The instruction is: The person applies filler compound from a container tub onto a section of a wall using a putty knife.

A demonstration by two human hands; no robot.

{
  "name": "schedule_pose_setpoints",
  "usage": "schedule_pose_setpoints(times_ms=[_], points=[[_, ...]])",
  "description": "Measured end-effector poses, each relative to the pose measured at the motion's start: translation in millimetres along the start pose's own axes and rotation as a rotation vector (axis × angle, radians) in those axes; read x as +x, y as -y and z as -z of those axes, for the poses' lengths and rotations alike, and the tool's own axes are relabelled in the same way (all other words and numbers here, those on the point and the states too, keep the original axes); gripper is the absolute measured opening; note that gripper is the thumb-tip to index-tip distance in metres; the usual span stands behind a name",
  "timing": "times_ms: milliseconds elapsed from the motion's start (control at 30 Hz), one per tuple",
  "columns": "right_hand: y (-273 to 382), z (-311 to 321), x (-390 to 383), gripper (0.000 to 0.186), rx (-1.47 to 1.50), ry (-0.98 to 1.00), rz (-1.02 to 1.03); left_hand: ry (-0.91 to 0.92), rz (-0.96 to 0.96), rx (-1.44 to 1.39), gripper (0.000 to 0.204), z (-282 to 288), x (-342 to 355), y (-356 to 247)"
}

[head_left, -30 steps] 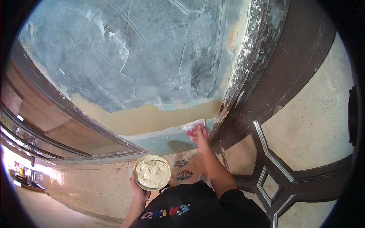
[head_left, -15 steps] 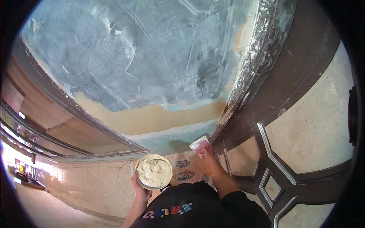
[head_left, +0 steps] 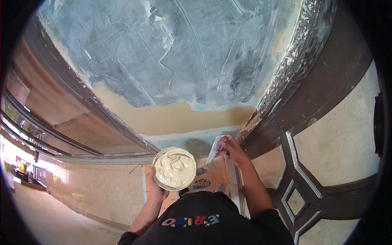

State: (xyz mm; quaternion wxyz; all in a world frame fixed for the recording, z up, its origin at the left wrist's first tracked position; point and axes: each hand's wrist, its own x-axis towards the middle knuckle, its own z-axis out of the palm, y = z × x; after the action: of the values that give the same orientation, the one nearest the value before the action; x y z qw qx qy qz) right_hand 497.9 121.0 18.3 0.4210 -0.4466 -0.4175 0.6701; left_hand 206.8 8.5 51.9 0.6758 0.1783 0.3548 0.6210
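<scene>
My left hand (head_left: 157,188) is closed around the side of a round tub (head_left: 173,189) and holds it up in front of my body. Cream-coloured putty (head_left: 174,168) fills the tub, swirled on top, with a curved groove near its far side. To the right of the tub, my right hand (head_left: 232,148) grips a flat putty spreader (head_left: 215,148), pinkish and smeared with white. The spreader is tilted, its lower edge pointing down and left toward the tub but apart from it. My fingers partly cover its upper part.
Ahead rises a blue-grey, scraped wall (head_left: 196,53) with a tan band (head_left: 175,118) low across it. A dark, paint-spattered frame (head_left: 292,61) and a panelled door (head_left: 322,192) stand at right. A dark-framed window (head_left: 81,126) is at left. Below lies a stained orange sheet (head_left: 216,175).
My right hand has risen slightly to the right and turned the spreader from flat-facing to steeply tilted. The tub in my left hand has moved right and up. The whole view has shifted.
</scene>
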Motion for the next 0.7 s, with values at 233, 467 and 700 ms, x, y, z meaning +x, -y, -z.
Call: schedule_pose_setpoints(times_ms=[233, 467, 700], points=[[35, -28, 9, 0.034, 0.013, 0.321, 0.127, 0.080, 0.013, 0.008, 0.071, -4, -3, -7], [42, -51, 7, 0.052, 0.550, 0.513, 0.044, 0.064, 0.059, -0.079, 0.072, 3, -6, -7], [47, -68, 3, 0.046, 0.354, 0.524, 0.094, 0.110, 0.122, -0.079, 0.074, -13, -12, -14]])
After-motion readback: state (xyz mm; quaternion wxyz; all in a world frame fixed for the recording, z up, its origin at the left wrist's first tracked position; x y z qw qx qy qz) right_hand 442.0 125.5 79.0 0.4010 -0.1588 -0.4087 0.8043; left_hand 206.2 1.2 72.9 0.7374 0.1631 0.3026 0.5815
